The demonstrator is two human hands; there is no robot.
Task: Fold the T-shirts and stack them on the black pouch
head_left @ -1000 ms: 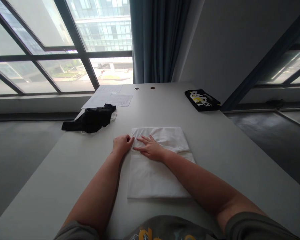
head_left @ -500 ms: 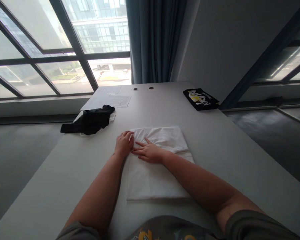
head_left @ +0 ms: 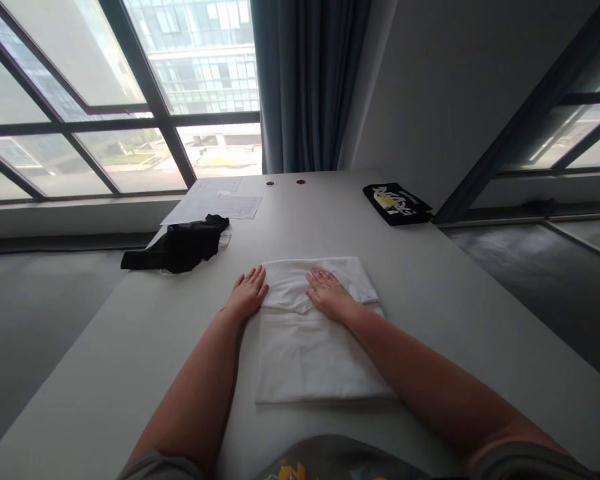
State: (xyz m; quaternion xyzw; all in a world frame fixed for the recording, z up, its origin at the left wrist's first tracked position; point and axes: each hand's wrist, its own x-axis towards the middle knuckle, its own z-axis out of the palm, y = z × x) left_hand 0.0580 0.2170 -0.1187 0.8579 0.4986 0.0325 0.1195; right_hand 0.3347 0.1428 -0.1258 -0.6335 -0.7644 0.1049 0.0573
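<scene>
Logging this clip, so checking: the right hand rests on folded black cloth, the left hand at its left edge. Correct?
Not black: the head view shows the folded cloth is white. The right hand rests on it, the left hand at its left edge.

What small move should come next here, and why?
Perhaps slide the right grip across the near edge of the upper flap of the white cloth: it looks puckered beside that grip, while the left grip lies flat at the cloth's left edge.

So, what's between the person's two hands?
The folded white cloth: its far part fills the gap from left hand to right hand, as the head view shows.
</scene>
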